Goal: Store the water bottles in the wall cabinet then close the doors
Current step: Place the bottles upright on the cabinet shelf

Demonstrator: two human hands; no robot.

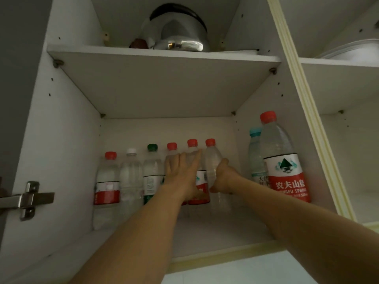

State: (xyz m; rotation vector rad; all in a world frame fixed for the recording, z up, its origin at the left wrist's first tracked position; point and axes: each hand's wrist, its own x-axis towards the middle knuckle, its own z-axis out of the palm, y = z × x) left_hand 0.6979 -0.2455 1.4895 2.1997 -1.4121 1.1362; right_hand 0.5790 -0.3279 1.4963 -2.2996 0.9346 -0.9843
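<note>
The open wall cabinet (67, 140) holds a row of water bottles along the back of its lower shelf. From the left stand a red-capped bottle (107, 179), a white-capped one (130, 177) and a green-capped one (152, 173). My left hand (182, 175) lies with straight fingers against two red-capped bottles (192, 146). My right hand (224, 178) grips an unlabelled red-capped bottle (212, 158), which tilts slightly. At the front right stand a large red-labelled bottle (284, 160) and a blue-capped bottle (255, 156) behind it.
A steel kettle (178, 29) sits on the upper shelf (155, 58). A metal door hinge (28, 198) is fixed to the left wall. To the right, a second compartment holds a white item (352, 50) on its shelf. No door is in view.
</note>
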